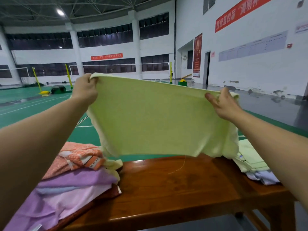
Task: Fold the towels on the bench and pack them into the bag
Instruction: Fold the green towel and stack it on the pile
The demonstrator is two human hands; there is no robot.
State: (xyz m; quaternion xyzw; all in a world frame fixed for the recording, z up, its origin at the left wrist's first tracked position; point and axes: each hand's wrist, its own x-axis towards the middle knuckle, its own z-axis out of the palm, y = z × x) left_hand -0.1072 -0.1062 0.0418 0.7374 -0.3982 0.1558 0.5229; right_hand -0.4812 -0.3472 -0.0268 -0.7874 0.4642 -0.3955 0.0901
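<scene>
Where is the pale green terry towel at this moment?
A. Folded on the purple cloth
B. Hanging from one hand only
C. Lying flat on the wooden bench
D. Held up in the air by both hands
D: the left hand and the right hand each grip a top corner of the pale green terry towel, which hangs spread above the brown wooden bench.

Pale green towel [160, 117] held spread in the air by its top corners, orange [78, 155] and purple [66, 192] towels piled left on tabletop [175, 189], folded towels [251, 162] right
</scene>
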